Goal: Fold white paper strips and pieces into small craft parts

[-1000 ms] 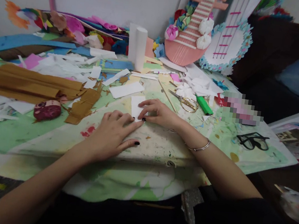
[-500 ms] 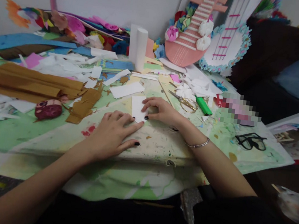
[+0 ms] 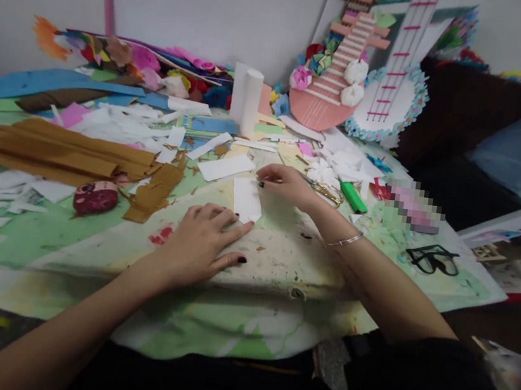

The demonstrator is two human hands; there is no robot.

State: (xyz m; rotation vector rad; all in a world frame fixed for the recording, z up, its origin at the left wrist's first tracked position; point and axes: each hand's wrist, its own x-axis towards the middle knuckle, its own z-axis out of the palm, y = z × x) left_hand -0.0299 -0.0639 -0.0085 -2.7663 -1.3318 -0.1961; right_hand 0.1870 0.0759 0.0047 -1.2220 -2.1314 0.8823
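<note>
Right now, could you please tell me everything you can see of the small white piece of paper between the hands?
The white piece of paper looks plain and thin, its near end apparently tapering. It lies roughly flat on the patterned table cover. The left hand has a finger at its near edge; the right hand is by its far right corner, contact unclear.
</note>
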